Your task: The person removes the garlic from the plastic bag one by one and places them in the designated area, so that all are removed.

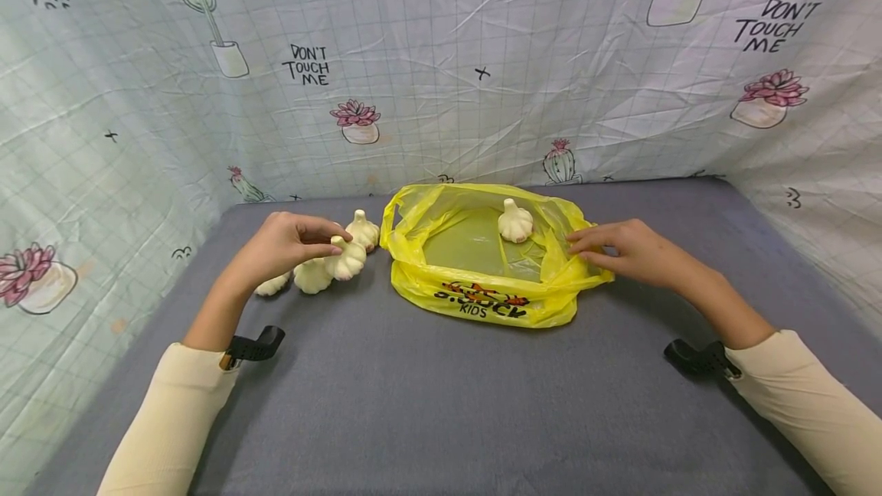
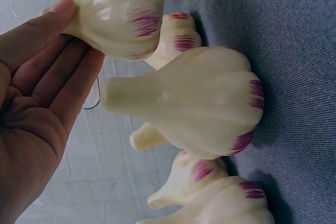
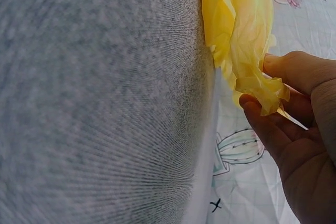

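My left hand (image 1: 292,247) pinches a garlic bulb (image 1: 347,259) by its neck, with the thumb on one side and fingers on the other. In the left wrist view that same bulb (image 2: 123,17) shows purple streaks at its base. Several more garlic bulbs (image 2: 194,103) lie close beneath and beside the hand. A yellow plastic bag (image 1: 482,301) lies with its mouth spread wide, and one garlic bulb (image 1: 515,222) is inside it. At the bag's right edge, my right hand (image 1: 630,249) holds the crumpled yellow plastic (image 3: 262,90) between thumb and fingers.
A grey cloth-covered table (image 1: 441,404) lies under everything. Behind it and along both sides hangs a pale curtain (image 1: 427,60) printed with cacti and lettering. Black wrist mounts (image 1: 258,344) sit on both forearms.
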A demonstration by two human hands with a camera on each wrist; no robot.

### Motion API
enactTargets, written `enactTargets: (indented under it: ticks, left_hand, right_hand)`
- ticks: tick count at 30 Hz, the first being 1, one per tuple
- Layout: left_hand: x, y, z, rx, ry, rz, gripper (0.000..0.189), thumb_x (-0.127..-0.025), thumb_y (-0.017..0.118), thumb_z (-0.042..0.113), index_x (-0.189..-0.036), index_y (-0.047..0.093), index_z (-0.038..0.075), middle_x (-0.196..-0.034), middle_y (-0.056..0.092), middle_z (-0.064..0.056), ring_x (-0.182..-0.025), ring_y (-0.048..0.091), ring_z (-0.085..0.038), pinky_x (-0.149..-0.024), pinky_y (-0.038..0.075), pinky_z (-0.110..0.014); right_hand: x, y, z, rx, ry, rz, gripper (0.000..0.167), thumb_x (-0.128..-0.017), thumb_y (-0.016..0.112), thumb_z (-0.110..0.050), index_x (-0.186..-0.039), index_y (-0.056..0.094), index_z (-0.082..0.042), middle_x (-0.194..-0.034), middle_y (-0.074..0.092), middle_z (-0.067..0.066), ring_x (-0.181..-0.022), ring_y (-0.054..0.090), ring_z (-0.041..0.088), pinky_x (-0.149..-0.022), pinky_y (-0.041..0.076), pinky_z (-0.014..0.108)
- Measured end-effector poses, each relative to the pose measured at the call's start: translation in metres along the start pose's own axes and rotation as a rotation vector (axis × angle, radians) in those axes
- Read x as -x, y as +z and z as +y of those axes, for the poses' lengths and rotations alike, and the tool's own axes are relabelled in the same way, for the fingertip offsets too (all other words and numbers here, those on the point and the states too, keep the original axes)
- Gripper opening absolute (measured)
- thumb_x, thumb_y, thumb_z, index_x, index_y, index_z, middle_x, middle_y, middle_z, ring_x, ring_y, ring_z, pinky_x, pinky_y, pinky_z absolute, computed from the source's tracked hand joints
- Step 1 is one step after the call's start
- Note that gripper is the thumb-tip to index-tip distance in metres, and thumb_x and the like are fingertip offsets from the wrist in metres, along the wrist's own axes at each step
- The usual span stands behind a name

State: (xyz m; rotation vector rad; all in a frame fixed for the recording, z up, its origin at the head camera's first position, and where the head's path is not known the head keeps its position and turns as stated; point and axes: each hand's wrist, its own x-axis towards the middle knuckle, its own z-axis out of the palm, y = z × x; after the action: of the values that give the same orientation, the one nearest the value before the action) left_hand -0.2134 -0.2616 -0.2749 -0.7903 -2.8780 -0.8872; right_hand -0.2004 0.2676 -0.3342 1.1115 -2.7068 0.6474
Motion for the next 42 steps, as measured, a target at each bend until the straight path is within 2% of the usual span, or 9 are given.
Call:
enactTargets:
  ticks: [3, 9, 18, 28, 34, 42]
  left_hand:
    - [-0.001, 0.0, -0.002, 0.003, -0.01, -0.035, 0.018, -0.091, 0.079, 0.024, -0.108, 0.08, 0.019, -0.099, 0.078, 0.003, -0.089, 0.072, -0.009, -0.073, 0.054, -0.021]
    - [-0.006, -0.002, -0.005, -0.014, 0.01, -0.106, 0.018, -0.092, 0.079, 0.022, -0.109, 0.08, 0.02, -0.101, 0.077, 0.006, -0.088, 0.069, -0.009, -0.073, 0.053, -0.023]
    - [-0.014, -0.003, -0.008, -0.01, 0.012, -0.158, 0.017, -0.089, 0.081, 0.02, -0.106, 0.081, 0.02, -0.1, 0.077, 0.006, -0.082, 0.068, -0.012, -0.069, 0.054, -0.024]
    - [-0.018, -0.001, -0.012, -0.007, -0.002, -0.181, 0.019, -0.089, 0.081, 0.019, -0.107, 0.081, 0.018, -0.102, 0.077, 0.005, -0.085, 0.069, -0.012, -0.072, 0.054, -0.024]
    - [-0.018, 0.0, -0.013, 0.006, 0.018, -0.177, 0.019, -0.088, 0.081, 0.019, -0.108, 0.081, 0.018, -0.103, 0.078, 0.006, -0.085, 0.069, -0.011, -0.071, 0.054, -0.023]
    - [-0.019, 0.002, -0.012, 0.013, 0.014, -0.179, 0.02, -0.088, 0.081, 0.015, -0.108, 0.081, 0.016, -0.102, 0.078, 0.005, -0.083, 0.069, -0.011, -0.07, 0.054, -0.024]
  right_hand:
    - [0.0, 0.001, 0.001, -0.001, 0.0, -0.003, 0.022, -0.095, 0.071, -0.005, -0.115, 0.078, -0.011, -0.129, 0.07, 0.01, -0.078, 0.058, 0.004, -0.06, 0.046, 0.024]
    - [0.0, 0.002, 0.002, 0.001, 0.003, -0.007, 0.022, -0.095, 0.071, -0.006, -0.116, 0.078, -0.011, -0.129, 0.07, 0.01, -0.075, 0.056, 0.004, -0.059, 0.044, 0.024]
    - [-0.002, 0.002, 0.002, 0.013, -0.006, -0.001, 0.022, -0.095, 0.071, -0.007, -0.115, 0.078, -0.011, -0.129, 0.07, 0.008, -0.083, 0.061, 0.007, -0.06, 0.045, 0.023]
    - [-0.003, 0.002, 0.0, -0.005, -0.006, -0.005, 0.022, -0.096, 0.07, -0.007, -0.116, 0.078, -0.011, -0.129, 0.07, 0.009, -0.075, 0.056, 0.004, -0.057, 0.043, 0.023]
    - [-0.002, 0.004, -0.001, -0.01, -0.019, 0.007, 0.022, -0.095, 0.071, -0.006, -0.116, 0.078, -0.01, -0.127, 0.07, 0.011, -0.076, 0.057, 0.001, -0.055, 0.042, 0.022]
    - [-0.002, 0.004, 0.001, -0.016, 0.007, -0.014, 0.022, -0.096, 0.07, -0.007, -0.117, 0.077, -0.01, -0.129, 0.07, 0.01, -0.073, 0.057, 0.002, -0.056, 0.043, 0.023]
